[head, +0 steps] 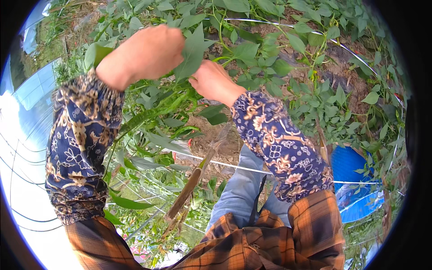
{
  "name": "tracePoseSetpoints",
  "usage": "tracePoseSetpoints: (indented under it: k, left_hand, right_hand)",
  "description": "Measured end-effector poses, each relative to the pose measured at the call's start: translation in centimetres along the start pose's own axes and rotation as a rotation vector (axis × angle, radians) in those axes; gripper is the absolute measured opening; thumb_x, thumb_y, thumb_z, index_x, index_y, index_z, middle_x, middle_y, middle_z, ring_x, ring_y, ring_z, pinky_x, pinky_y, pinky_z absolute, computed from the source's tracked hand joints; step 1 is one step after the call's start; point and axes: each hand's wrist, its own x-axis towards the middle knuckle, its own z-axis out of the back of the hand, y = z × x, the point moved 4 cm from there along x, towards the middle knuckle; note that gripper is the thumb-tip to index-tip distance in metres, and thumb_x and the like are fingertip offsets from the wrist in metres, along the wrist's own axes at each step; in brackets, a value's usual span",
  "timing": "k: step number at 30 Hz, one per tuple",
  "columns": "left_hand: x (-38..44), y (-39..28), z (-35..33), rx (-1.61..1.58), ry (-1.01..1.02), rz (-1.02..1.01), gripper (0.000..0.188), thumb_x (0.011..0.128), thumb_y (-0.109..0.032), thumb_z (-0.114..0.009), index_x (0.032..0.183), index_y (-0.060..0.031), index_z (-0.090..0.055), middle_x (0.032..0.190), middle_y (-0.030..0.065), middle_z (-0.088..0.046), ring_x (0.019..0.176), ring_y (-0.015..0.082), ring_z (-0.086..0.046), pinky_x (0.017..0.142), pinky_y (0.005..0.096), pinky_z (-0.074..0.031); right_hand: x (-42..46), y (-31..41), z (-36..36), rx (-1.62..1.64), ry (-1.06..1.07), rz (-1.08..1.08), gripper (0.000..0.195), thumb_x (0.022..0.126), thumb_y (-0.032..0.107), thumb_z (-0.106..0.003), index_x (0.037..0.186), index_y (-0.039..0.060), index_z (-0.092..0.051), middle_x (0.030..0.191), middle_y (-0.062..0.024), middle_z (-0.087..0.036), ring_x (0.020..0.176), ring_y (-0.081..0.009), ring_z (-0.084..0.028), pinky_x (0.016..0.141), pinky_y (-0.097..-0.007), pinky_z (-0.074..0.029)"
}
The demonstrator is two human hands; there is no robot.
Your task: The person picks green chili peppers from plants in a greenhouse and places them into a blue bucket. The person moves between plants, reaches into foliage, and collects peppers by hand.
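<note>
Both my hands are in among the leaves of a tall pepper plant [168,104]. At the upper left my left hand [145,54], slightly blurred, is bent over with its fingertips hidden behind a broad green leaf [194,50]. To the right of that leaf is my right hand [214,80], its fingers curled at the stems; whether it grips one is hidden. Long wrinkled green peppers [173,102] hang just below my hands. Patterned navy sleeve covers reach from my wrists to my elbows.
A wooden stake [185,192] slants up below my hands. White cord [233,165] crosses in front of my legs, and another cord [283,24] arcs through the plants above. At the right stands a blue container [347,163]. Plastic sheeting [37,81] lies at the left.
</note>
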Motion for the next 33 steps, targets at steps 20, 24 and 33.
tracePoseSetpoints:
  k: [20, 24, 33]
  left_hand:
    - [-5.1, 5.6, -8.0, -0.459, 0.024, 0.085, 0.021, 0.077, -0.003, -0.064, 0.097, 0.0008, -0.070, 0.087, 0.0177, -0.070, 0.083, 0.0327, -0.068, 0.078, 0.0378, -0.055]
    - [-9.3, 4.8, -7.9, -0.460, -0.089, -0.020, 0.030, 0.083, -0.003, -0.064, 0.113, 0.0002, -0.066, 0.106, 0.0150, -0.070, 0.095, 0.0234, -0.068, 0.078, 0.0339, -0.053]
    - [-24.5, -8.3, 0.3, -0.698, 0.011, -0.177, 0.044, 0.093, -0.029, -0.060, 0.125, 0.0012, -0.060, 0.135, 0.0239, -0.053, 0.131, 0.0402, -0.046, 0.109, 0.0495, -0.037]
  right_hand:
    - [7.8, 6.0, 4.3, 0.216, 0.337, 0.093, 0.019, 0.091, 0.017, -0.059, 0.082, 0.0002, -0.064, 0.069, -0.0056, -0.064, 0.065, -0.0135, -0.059, 0.065, -0.0310, -0.049]
    - [5.1, -1.1, 6.0, 0.121, -0.017, -0.148, 0.030, 0.098, 0.029, -0.053, 0.090, 0.0032, -0.066, 0.074, -0.0062, -0.068, 0.065, -0.0162, -0.062, 0.069, -0.0332, -0.051]
    - [-7.5, -2.1, 15.8, 1.307, -0.619, 0.134, 0.023, 0.103, 0.030, -0.047, 0.101, 0.0082, -0.055, 0.093, -0.0087, -0.060, 0.090, -0.0293, -0.060, 0.094, -0.0526, -0.049]
